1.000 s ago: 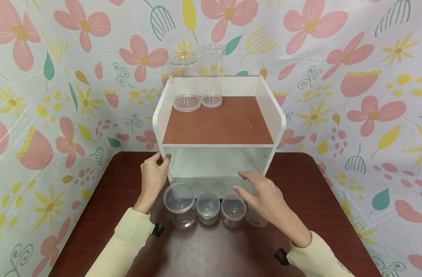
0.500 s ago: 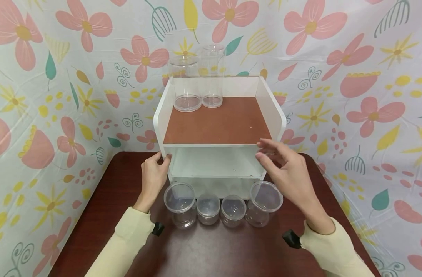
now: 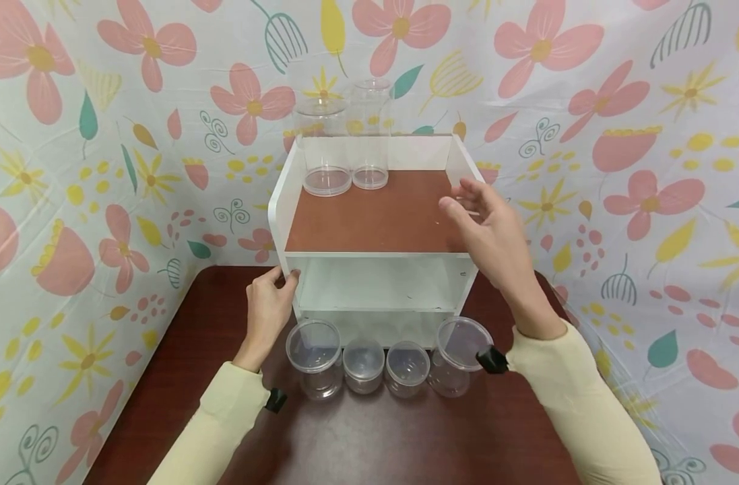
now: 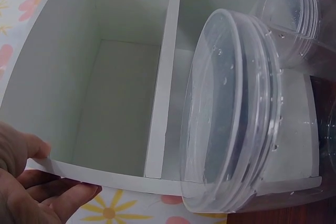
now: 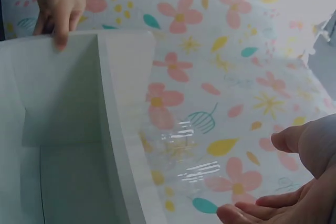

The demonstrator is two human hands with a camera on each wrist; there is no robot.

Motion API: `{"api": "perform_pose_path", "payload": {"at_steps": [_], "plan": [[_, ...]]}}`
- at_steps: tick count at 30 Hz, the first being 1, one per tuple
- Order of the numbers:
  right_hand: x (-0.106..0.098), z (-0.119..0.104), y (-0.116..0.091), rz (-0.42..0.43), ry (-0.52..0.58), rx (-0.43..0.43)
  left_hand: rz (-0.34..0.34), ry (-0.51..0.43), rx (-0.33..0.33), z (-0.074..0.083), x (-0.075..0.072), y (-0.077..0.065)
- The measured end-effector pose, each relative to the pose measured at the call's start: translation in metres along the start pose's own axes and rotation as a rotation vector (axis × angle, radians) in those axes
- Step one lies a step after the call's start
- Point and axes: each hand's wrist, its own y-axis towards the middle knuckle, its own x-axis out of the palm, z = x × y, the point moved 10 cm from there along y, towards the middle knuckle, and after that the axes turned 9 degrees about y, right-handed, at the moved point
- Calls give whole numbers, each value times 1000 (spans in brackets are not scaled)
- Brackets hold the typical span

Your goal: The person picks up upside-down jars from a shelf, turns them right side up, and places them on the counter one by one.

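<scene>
White shelf unit with a red-brown top board (image 3: 375,254): upright on the dark reddish-brown surface (image 3: 369,431), behind a row of jars, its open front facing the person.
Sleeves, nearest: pale yellow cloth (image 3: 563,370), a small black block (image 3: 492,359) at each wrist.
Front row: four clear round jars with flat tops, just in front of the lower compartment; a large one at the left end (image 3: 314,353), two small ones between (image 3: 364,364) (image 3: 408,367), a large one at the right end (image 3: 457,343).
Left hand (image 3: 269,303): clamped on the front edge of the unit's left side panel, thumb inside, fingers outside.
Right hand (image 3: 493,225): raised near the unit's right side, fingers loosely bent, thumb apart from them.
Top board, rear left: two tall clear cylinders upright side by side, one wide (image 3: 322,148), one slimmer (image 3: 371,138).
Backdrop: white sheet printed with pink flowers (image 3: 557,101).
</scene>
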Motion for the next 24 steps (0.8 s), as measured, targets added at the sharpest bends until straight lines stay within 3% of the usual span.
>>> {"api": "perform_pose_path", "payload": {"at_steps": [13,20,24], "plan": [[38,12,73,-80,58,150,18,-8,10,-2,-2,3],[56,21,109,-124,-51,248,11,-19,12,-3,-1,3],[67,26,128,-136,-43,260,13,-16,11,-2,-1,4]]}}
